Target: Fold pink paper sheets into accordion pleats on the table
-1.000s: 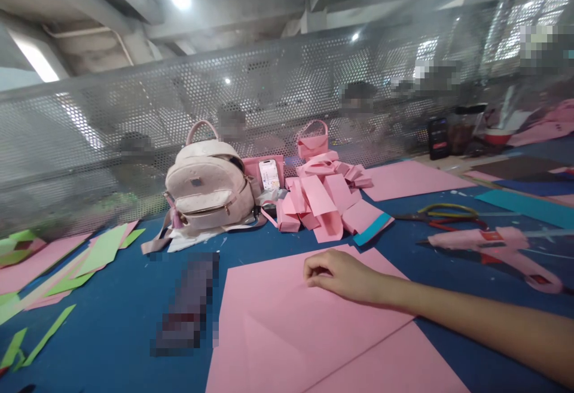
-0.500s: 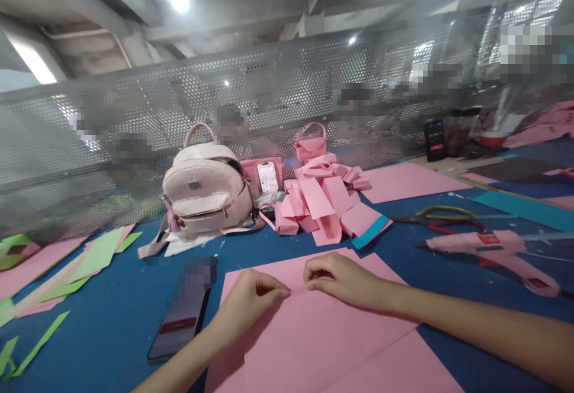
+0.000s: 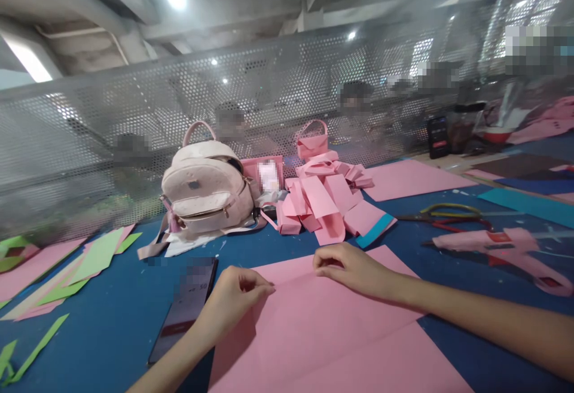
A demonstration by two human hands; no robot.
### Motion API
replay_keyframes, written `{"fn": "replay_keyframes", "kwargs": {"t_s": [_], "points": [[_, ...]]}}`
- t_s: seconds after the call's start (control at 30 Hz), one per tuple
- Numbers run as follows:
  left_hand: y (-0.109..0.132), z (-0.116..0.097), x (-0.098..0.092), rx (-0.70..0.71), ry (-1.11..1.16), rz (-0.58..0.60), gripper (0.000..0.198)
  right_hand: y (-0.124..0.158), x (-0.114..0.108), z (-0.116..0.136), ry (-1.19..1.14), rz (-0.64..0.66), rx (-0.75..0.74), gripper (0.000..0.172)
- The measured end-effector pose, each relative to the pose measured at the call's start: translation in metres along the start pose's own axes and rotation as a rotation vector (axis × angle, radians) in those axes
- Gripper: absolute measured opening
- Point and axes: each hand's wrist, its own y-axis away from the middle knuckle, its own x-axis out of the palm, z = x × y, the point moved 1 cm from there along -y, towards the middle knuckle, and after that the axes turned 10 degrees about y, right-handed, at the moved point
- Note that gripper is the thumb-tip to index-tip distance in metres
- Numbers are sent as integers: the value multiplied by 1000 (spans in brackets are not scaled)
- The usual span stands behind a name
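Note:
A large pink paper sheet (image 3: 332, 321) lies in front of me on the blue table, with an edge or fold line running across its lower part. My left hand (image 3: 237, 300) pinches the sheet near its left side, thumb and forefinger pressed together. Farther right, my right hand (image 3: 350, 268) has curled fingers and presses or grips the paper close to its far edge; its fingertips are partly hidden. A dark phone (image 3: 186, 309) lies just left of my left wrist.
A pale backpack (image 3: 206, 186) stands behind, beside a pile of pink paper pieces (image 3: 320, 201) topped by a small paper bag (image 3: 313, 146). To the right lie a pink glue gun (image 3: 502, 246) and scissors (image 3: 448, 212). Green and pink strips (image 3: 96, 255) lie left. A perforated metal screen (image 3: 278, 82) spans the back.
My hands have moved apart along the sheet: the left went leftward, the right slightly right and away from me. The sheet has shifted a little rightward in view.

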Motion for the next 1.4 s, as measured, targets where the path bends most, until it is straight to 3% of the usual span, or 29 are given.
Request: {"fn": "replay_keyframes", "kwargs": {"t_s": [0.2, 0.37, 0.67, 0.8, 0.97, 1.17, 1.4], "points": [[0, -3, -8, 5, -58, -3, 23, -2, -1, -4, 14, -26, -9, 11], [2, -3, -11, 40, -66, -2, 33, 0, 3, -5, 12, -56, -16, 13], [12, -10, 0, 77, -50, -22, 33, 3, 13, 18, -96, -18, 16, 12], [11, -7, 2, 69, -8, 46, 31, 4, 15, 19, -101, 6, 33, 9], [7, 1, -9, 40, 73, 135, 20, 1, 19, 15, -94, 12, 33, 10], [2, -1, -23, 43, 136, 147, 26, -1, 21, 11, -95, 7, 32, 9], [6, 6, -8, 60, 47, 150, 21, 0, 22, 15, -97, 27, 23, 10]]}}
